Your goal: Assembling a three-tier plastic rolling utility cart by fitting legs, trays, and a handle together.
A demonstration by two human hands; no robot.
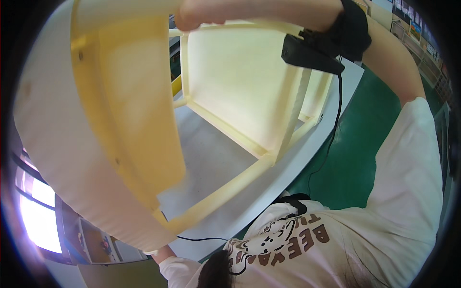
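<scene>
A large pale-yellow piece of furniture (225, 192), framed in rounded bars with flat panels, stands tilted before me. Its exact kind I cannot tell. A smooth white curved outer side (53, 120) bulges toward the left, and its yellow inner face (134, 110) shows screws. Reaching across the top, my right hand (192, 14) is closed at the upper edge of this furniture, its fingers partly hidden. A black device (309, 53) with a cable sits strapped at my right wrist. Low on the left, my left hand (163, 252) touches the bottom of the white side, which hides its fingers.
Under the furniture lies a light grey tabletop (216, 129), its edge running diagonally on the right. Beyond it is a green floor (360, 129). The black cable (333, 129) hangs beside the table. Shelves (96, 242) and a bright window (38, 216) are at lower left.
</scene>
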